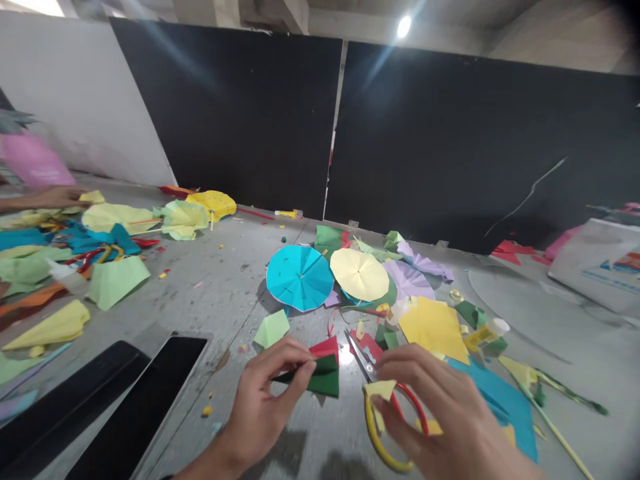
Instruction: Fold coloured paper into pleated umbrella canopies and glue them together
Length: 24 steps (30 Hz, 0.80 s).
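My left hand (267, 403) pinches a small folded piece of dark green paper (325, 377) between thumb and fingers. Behind its upper edge shows red paper (327, 347); whether that is in my grip too, I cannot tell. My right hand (440, 407) is over a pair of scissors (371, 365) with one yellow and one red handle loop. Its thumb and fingers are curved and apart. A pale yellow paper scrap (379, 389) lies across the scissors at the thumb tip. Just beyond my hands are a blue pleated paper disc (300, 277) and a cream one (359, 274).
Two dark phone-like slabs (145, 400) lie at the left. Yellow paper (433, 325), a glue stick (487, 333) and blue paper (500, 400) are at the right. Another person's hand (57, 198) reaches among papers at far left. A black panel (240, 113) stands behind the table.
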Tool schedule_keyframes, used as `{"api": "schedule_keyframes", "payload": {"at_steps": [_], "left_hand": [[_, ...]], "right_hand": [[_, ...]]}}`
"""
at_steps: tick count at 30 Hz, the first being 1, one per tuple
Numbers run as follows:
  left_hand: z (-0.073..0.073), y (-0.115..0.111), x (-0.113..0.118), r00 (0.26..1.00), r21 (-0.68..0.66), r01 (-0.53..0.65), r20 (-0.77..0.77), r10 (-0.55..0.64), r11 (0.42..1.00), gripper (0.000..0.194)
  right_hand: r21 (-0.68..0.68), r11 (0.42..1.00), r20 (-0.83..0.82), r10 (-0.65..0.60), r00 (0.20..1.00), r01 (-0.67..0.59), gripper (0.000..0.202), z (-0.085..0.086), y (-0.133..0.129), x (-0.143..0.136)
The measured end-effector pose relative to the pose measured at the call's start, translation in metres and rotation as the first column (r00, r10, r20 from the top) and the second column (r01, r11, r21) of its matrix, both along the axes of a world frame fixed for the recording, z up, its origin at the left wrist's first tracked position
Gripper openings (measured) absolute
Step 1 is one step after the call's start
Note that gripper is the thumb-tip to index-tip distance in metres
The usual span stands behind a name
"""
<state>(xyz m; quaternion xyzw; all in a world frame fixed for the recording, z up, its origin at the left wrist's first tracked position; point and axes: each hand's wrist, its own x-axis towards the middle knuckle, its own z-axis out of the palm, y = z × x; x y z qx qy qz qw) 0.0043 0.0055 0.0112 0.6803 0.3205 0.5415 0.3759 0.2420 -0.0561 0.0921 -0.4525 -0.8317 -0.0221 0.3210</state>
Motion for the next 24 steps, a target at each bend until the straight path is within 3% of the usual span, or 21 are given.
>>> {"api": "schedule_keyframes", "payload": {"at_steps": [6, 8, 11, 15, 19, 24], "left_hand": [[-0.008, -0.011, 0.009, 0.981, -0.123, 0.17, 0.113, -0.156, 0.978, 0.013], [-0.008, -0.012, 0.011, 0.967, -0.174, 0.222, 0.164, -0.194, 0.959, 0.013], [-0.007, -0.011, 0.012, 0.944, -0.246, 0.277, 0.248, -0.216, 0.929, 0.014], [-0.005, -0.006, 0.011, 0.918, -0.329, 0.333, 0.328, -0.224, 0.884, 0.021], [-0.002, -0.003, 0.01, 0.927, -0.343, 0.328, 0.299, -0.228, 0.881, 0.02], [-0.002, -0.009, 0.011, 0.969, -0.211, 0.243, 0.092, -0.229, 0.947, 0.01]], "right_hand": [[-0.06, 0.997, 0.061, 0.055, 0.997, -0.052, 0.028, -0.026, -0.003, -0.02], [-0.097, 0.993, 0.05, 0.065, 0.997, -0.06, 0.025, -0.031, -0.002, -0.019], [-0.134, 0.988, 0.03, 0.077, 0.997, -0.072, 0.024, -0.031, 0.002, -0.015], [-0.086, 0.992, -0.033, 0.086, 0.996, -0.088, 0.023, -0.024, 0.007, -0.005], [-0.111, 0.992, -0.016, 0.063, 0.998, -0.065, 0.013, -0.013, 0.006, 0.002], [-0.179, 0.979, -0.037, 0.095, 0.995, -0.1, 0.024, -0.012, 0.001, -0.008]]}}
